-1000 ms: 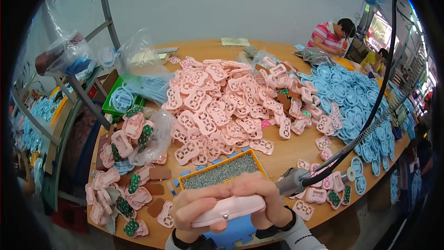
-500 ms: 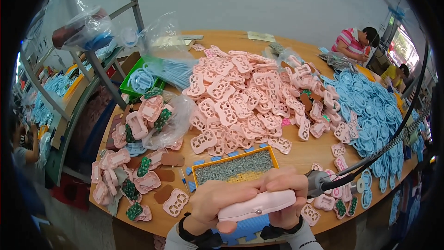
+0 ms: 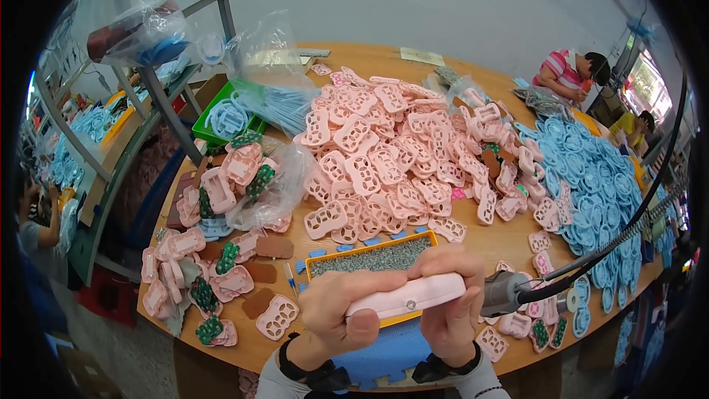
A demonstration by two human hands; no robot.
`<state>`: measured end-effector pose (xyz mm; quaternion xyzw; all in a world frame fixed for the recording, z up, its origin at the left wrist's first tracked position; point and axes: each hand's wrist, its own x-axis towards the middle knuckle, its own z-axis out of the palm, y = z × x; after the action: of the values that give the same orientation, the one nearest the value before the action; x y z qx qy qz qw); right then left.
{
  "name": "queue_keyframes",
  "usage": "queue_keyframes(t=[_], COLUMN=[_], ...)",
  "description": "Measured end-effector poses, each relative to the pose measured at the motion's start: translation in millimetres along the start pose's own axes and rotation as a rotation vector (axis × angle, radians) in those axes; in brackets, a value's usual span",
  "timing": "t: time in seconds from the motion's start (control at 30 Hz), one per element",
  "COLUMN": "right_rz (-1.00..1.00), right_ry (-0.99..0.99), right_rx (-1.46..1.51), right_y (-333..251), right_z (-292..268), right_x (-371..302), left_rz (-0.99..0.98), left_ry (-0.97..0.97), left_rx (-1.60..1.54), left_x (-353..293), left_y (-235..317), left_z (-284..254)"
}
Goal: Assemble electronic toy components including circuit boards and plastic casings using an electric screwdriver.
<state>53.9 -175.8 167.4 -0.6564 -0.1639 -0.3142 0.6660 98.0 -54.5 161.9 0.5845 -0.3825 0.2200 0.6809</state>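
Note:
A rounded pale pink plastic casing (image 3: 402,296) is held level above the front of the table, a small round metal piece showing in its near edge. My left hand (image 3: 329,314) grips its left end, thumb on the near side. My right hand (image 3: 449,303) closes on the right end, fingers over the top. Behind the hands stands a yellow tray (image 3: 430,236) of small grey metal pieces, perhaps screws. Close to the right hand is a grey cylindrical power tool (image 3: 506,292) with a black cable. A blue foam mat (image 3: 380,358) lies beneath.
Pink perforated plates (image 3: 369,170) are heaped mid-table; blue plastic parts (image 3: 591,185) are piled right. Pink shells and green pieces (image 3: 221,281) lie left, near a green bin (image 3: 214,107). A slim blue tool (image 3: 291,277) lies left of the tray. A person (image 3: 565,77) sits far right.
The pink casing and both hands have risen slightly and shifted a little left, the casing's right end tipping up. The view has shifted slightly. Both hands keep their hold.

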Motion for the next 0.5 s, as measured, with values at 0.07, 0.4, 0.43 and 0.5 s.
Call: queue_keyframes(t=[0.07,0.4,0.43,0.5], right_rz=[-0.005,-0.091,-0.081,-0.053], right_ry=[-0.005,-0.165,-0.119,-0.086], right_rx=[-0.005,-0.271,-0.209,-0.141], right_y=[-3,-23,-19,-17], right_z=[2,-8,-7,-4], right_x=[-2,6,3,2], left_rz=[0.056,0.204,0.205,0.203], left_ry=[0.007,-0.118,-0.124,-0.132], left_rx=[0.058,0.133,0.114,0.094], left_x=[1,1,3,3], left_y=[2,1,2,3], left_z=[-2,-5,-4,-2])
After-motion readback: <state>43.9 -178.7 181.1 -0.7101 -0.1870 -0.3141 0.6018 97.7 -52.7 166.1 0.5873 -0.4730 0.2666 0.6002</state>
